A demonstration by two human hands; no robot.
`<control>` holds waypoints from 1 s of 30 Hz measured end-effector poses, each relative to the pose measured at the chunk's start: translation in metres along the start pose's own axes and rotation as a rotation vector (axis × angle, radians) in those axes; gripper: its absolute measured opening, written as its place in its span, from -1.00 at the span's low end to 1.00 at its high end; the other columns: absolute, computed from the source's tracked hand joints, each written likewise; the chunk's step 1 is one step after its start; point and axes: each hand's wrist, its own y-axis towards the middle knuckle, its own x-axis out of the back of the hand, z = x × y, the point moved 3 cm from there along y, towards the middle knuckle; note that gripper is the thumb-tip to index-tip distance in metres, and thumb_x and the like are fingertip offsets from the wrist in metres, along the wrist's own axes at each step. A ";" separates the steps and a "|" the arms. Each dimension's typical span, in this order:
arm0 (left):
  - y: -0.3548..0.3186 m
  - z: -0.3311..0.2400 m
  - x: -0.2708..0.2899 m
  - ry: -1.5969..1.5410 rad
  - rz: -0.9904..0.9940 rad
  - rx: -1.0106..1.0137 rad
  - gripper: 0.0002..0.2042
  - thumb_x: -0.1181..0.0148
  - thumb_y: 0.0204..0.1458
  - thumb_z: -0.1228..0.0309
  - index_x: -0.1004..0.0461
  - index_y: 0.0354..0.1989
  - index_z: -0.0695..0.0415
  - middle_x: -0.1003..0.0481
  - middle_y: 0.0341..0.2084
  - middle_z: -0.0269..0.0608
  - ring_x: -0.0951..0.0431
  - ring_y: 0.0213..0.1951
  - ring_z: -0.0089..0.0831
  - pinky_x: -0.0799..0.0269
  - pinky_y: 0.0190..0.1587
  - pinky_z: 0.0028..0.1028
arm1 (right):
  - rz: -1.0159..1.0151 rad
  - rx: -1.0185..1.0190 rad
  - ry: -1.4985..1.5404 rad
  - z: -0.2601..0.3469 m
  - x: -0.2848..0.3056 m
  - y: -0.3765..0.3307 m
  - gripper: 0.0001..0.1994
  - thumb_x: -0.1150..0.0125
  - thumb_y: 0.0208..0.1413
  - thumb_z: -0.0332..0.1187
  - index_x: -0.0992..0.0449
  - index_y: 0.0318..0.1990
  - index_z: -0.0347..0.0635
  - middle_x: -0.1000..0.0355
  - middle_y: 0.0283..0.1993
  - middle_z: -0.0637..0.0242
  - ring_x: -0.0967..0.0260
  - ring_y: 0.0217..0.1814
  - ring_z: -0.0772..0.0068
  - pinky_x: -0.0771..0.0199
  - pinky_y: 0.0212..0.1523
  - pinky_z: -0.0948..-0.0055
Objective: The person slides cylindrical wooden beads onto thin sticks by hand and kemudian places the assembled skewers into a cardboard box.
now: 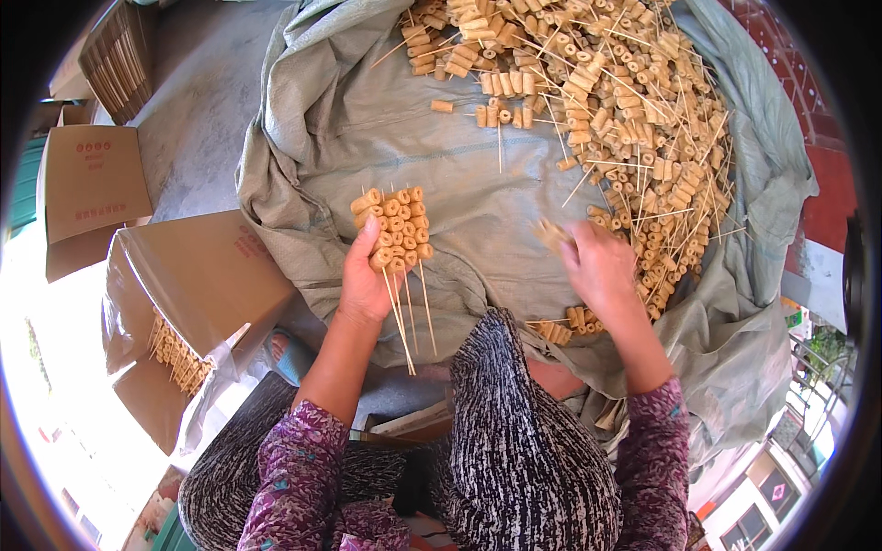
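Observation:
A bunch of skewers (pixel 393 228) strung with short, hollow golden-brown rolls lies in my left hand (pixel 366 277). My thumb presses on the rolls from the left, and the bare stick ends hang down toward my lap. To the right, my right hand (pixel 602 266) is blurred by motion, its fingers closed round a smeared tan skewer (pixel 553 236). It is near the edge of a large heap of similar skewers (pixel 634 119), which spreads over a grey-green woven sheet (pixel 441 174). Some skewers (pixel 574 323) lie just below that hand.
Beside my left knee stands an open cardboard box (pixel 197 271) with a plastic liner and skewers inside. Another carton (pixel 92 179) stands farther left, with flattened cardboard (pixel 115 64) behind it. One loose roll (pixel 442 106) lies on the sheet near the heap.

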 end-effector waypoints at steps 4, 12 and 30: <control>-0.002 0.012 -0.038 -0.018 0.050 -0.058 -0.52 0.06 0.29 0.18 -0.22 0.26 0.26 -0.43 0.11 -0.09 -0.47 0.10 -0.27 -0.42 0.14 -0.25 | -0.277 -0.285 1.158 0.026 -0.059 0.041 -0.80 -0.19 0.15 -0.50 -0.44 -0.07 -0.27 -0.54 -0.22 0.16 -0.53 -0.31 0.44 -0.59 -0.34 0.47; -0.009 0.005 -0.047 0.218 0.020 -0.219 -0.49 0.02 0.28 0.16 -0.23 0.25 0.31 -0.42 0.11 -0.13 -0.43 0.12 -0.35 -0.29 0.21 -0.35 | -0.184 -0.287 1.448 0.108 -0.099 0.053 -0.70 -0.16 0.17 -0.52 -0.44 0.07 -0.33 -0.53 -0.21 0.25 -0.47 -0.25 0.55 -0.54 -0.25 0.53; -0.018 0.011 -0.041 0.070 0.152 -0.023 -0.37 -0.09 0.18 0.08 -0.14 0.32 0.19 -0.33 0.21 -0.11 -0.36 0.20 -0.25 -0.26 0.26 -0.20 | -0.329 -0.059 1.033 0.111 -0.065 0.027 -0.72 -0.18 0.19 -0.39 -0.49 0.01 -0.32 -0.50 -0.15 0.24 -0.45 -0.12 0.40 -0.46 -0.07 0.40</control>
